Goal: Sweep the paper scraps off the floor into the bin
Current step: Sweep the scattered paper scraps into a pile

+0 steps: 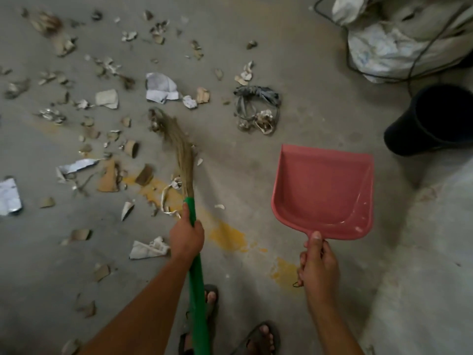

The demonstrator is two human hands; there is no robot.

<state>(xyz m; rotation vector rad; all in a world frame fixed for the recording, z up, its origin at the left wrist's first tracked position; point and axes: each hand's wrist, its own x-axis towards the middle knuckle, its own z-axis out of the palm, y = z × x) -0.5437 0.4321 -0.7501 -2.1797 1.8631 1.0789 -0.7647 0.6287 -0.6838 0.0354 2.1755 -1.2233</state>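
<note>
Now the left hand grips the green-handled broom, bristles pointing away up-left among paper scraps; the right hand grips the pink dustpan.

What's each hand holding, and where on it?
Left hand grips the broom on its green handle, just below the bristles. Right hand grips the pink dustpan by its handle.

Dim, flat indoor light, soft shadows, muted colour — slightly blurred throughout, wide-angle bending at edges
</note>
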